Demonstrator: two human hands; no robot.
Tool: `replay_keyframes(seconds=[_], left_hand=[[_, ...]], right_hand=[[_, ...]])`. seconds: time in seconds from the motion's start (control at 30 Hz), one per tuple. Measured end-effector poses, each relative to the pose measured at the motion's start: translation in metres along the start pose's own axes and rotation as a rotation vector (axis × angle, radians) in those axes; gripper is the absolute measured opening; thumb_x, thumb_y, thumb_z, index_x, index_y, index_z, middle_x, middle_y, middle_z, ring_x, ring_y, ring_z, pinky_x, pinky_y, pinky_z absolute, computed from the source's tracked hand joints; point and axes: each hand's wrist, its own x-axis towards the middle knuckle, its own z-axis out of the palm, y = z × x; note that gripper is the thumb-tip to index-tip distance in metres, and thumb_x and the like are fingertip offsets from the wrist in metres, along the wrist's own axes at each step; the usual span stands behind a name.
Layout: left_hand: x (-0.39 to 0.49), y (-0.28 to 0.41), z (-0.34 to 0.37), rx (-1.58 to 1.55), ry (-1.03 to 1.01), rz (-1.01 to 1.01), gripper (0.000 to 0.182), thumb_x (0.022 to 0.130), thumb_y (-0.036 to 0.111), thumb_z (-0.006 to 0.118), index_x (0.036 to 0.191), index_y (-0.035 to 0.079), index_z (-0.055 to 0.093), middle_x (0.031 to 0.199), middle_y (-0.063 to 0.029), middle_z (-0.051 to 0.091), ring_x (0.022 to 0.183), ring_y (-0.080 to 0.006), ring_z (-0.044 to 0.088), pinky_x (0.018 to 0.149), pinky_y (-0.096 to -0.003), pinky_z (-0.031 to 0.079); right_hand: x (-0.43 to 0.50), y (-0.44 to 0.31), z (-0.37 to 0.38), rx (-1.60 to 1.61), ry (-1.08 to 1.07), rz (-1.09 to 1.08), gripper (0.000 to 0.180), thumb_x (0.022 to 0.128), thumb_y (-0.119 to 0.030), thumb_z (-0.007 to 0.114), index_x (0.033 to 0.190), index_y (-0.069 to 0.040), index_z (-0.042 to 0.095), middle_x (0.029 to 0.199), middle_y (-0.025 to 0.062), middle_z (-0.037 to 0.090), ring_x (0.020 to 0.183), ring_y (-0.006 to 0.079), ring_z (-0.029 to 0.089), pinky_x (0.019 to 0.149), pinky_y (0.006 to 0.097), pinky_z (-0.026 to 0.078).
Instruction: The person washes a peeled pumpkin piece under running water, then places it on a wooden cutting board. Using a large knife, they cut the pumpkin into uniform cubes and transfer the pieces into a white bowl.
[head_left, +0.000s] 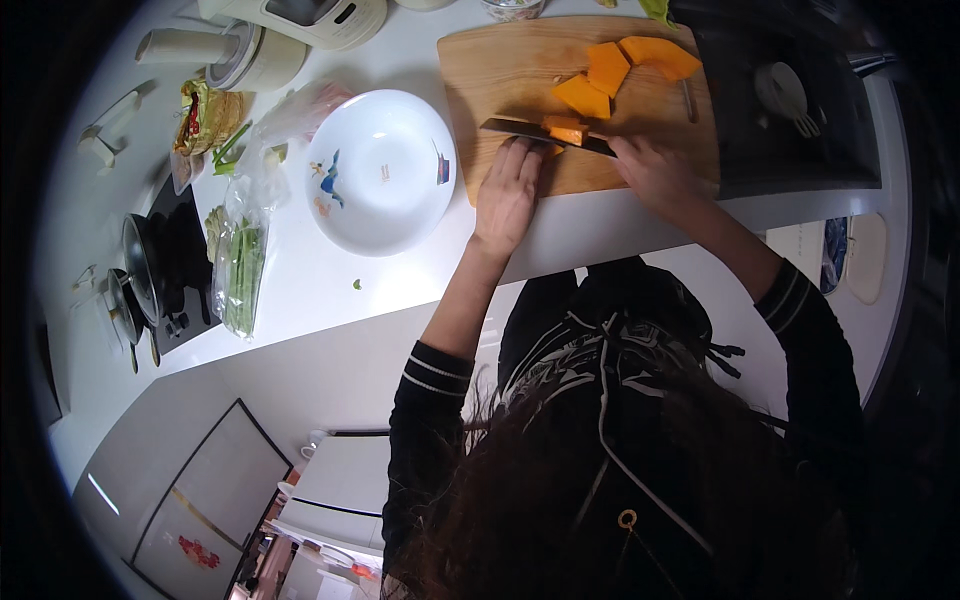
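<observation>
On the wooden cutting board (502, 67), my right hand (649, 169) grips the handle end of a kitchen knife (517, 127), whose dark blade reaches left across the board's near part. A cut orange piece, seemingly pumpkin (568, 133), lies against the blade's far side. My left hand (511, 184) is close against the near side of the blade, fingers bent; a bit of orange shows beside its fingertips, and whether it grips this piece cannot be told. Larger pumpkin pieces (607, 69) lie farther back on the board, with a peeler-like tool (689, 101) to their right.
Left of the board stands a white bowl (382, 172). Bagged green vegetables (244, 277) lie farther left, near a black cooktop (176, 255) and pans (140, 262). The dark sink (810, 165) adjoins the board's right side. A cream appliance (330, 26) stands behind.
</observation>
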Motion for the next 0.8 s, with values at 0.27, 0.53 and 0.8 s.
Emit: replay_keyframes(seconds=[0.27, 0.53, 0.8], left_hand=[[-0.013, 0.034, -0.087, -0.013, 0.068, -0.088, 0.035, 0.087, 0.019, 0.066, 0.120, 0.007, 0.064, 0.129, -0.0132, 0.056, 0.119, -0.0363, 0.051, 0.098, -0.0452, 0.043], [-0.031, -0.054, -0.091, -0.184, -0.052, -0.362, 0.036, 0.095, 0.010, 0.051, 0.131, 0.007, 0.056, 0.144, -0.0193, 0.044, 0.131, -0.0410, 0.043, 0.107, -0.0461, 0.039], [-0.044, -0.111, -0.093, 0.084, -0.019, -0.405, 0.029, 0.092, 0.002, 0.050, 0.119, 0.002, 0.060, 0.134, -0.0194, 0.053, 0.126, -0.0375, 0.048, 0.101, -0.0440, 0.043]], right_hand=[[0.004, -0.040, -0.046, -0.008, 0.186, -0.224, 0.051, 0.086, -0.029, 0.069, 0.132, -0.014, 0.054, 0.102, 0.0085, 0.054, 0.089, 0.0228, 0.064, 0.072, 0.0340, 0.055], [0.070, -0.112, -0.033, -0.071, 0.182, -0.375, 0.052, 0.078, -0.026, 0.073, 0.127, -0.015, 0.062, 0.094, 0.0073, 0.054, 0.086, 0.0219, 0.063, 0.074, 0.0326, 0.054], [0.038, -0.085, -0.071, -0.125, 0.038, -0.210, 0.045, 0.085, -0.025, 0.069, 0.129, -0.018, 0.061, 0.093, 0.0070, 0.056, 0.084, 0.0186, 0.064, 0.070, 0.0330, 0.054]])
